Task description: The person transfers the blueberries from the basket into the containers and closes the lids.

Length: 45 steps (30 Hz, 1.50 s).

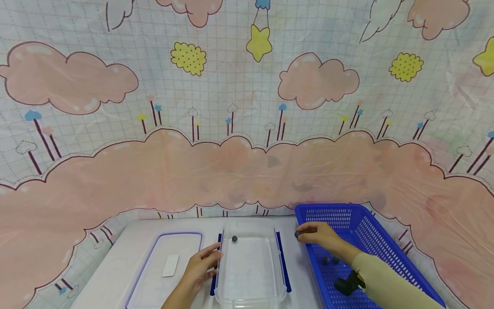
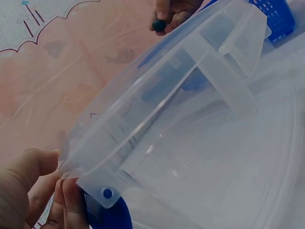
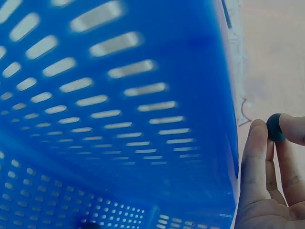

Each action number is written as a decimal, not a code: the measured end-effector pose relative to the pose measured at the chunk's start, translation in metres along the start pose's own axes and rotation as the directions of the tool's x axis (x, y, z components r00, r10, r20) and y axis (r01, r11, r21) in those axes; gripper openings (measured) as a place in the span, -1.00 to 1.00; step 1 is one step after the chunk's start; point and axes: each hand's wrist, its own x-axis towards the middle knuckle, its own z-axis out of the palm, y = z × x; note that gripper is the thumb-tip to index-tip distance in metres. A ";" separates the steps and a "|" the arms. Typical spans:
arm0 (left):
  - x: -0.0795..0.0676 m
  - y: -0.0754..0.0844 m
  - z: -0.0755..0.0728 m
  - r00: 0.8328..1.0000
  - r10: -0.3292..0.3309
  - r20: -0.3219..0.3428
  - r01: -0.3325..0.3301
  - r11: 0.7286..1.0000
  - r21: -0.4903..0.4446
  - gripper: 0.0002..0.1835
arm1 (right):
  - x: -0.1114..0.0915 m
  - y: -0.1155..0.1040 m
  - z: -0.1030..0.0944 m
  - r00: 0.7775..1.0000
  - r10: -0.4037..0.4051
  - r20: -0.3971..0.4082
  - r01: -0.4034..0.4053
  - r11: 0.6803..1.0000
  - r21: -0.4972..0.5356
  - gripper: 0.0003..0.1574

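A clear plastic box [image 1: 250, 270] with blue side latches stands at the centre in the head view. One small dark ball [image 1: 234, 239] lies inside it, near the back left. My left hand [image 1: 202, 264] holds the box's left side; in the left wrist view its thumb and fingertips [image 2: 47, 162] pinch the rim beside a blue latch [image 2: 108, 210]. Between thumb and fingers, my right hand [image 1: 318, 235] pinches another dark ball [image 3: 275, 127]. That hand is over the left rim of a blue perforated basket [image 1: 308, 257], with the ball just outside the rim.
Inside the basket lie a few more dark balls [image 1: 335, 260], close to a black device [image 1: 347, 284] at the right wrist. Left of the box, a clear lid with a blue edge [image 1: 154, 244] lies on the white table [image 1: 112, 266], bearing a white rectangular piece [image 1: 170, 265]. A patterned cloth [image 1: 247, 171] hangs behind.
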 end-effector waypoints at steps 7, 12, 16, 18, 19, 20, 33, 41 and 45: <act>0.001 0.000 0.000 1.000 0.000 0.001 0.000 1.000 0.004 -0.49 | 0.011 -0.007 0.010 1.000 0.002 0.015 -0.002 1.000 0.021 -0.56; 0.001 0.002 -0.001 1.000 0.002 0.010 -0.002 1.000 0.000 -0.49 | 0.019 -0.011 0.015 0.999 -0.030 0.042 0.028 0.999 0.043 -0.56; 0.001 0.002 -0.001 1.000 0.001 0.011 -0.001 1.000 -0.001 -0.49 | 0.023 -0.013 0.017 0.998 -0.040 0.046 0.037 0.997 0.070 -0.57; 0.000 0.002 0.000 1.000 -0.001 0.008 0.001 1.000 -0.002 -0.49 | 0.025 -0.014 0.018 0.998 -0.038 0.046 0.034 0.996 0.078 -0.58; 0.000 0.001 0.000 1.000 -0.003 0.005 0.003 1.000 -0.002 -0.50 | 0.026 -0.015 0.019 0.998 -0.036 0.047 0.033 0.996 0.078 -0.58; 0.000 0.001 0.000 1.000 -0.004 0.003 0.004 1.000 -0.001 -0.50 | 0.027 -0.016 0.020 0.998 -0.037 0.049 0.033 0.997 0.076 -0.59; 0.000 0.000 0.000 1.000 -0.010 -0.001 0.010 1.000 0.000 -0.50 | 0.034 -0.025 0.034 0.995 -0.067 0.071 0.061 0.994 0.085 -0.62; 0.000 0.002 0.000 1.000 -0.012 -0.001 0.012 1.000 0.005 -0.50 | 0.046 -0.028 0.045 0.995 -0.059 0.077 0.049 0.991 0.124 -0.62; 0.000 0.001 0.000 1.000 -0.016 0.001 0.016 1.000 0.003 -0.49 | 0.051 -0.029 0.051 0.994 -0.066 0.085 0.052 0.986 0.159 -0.63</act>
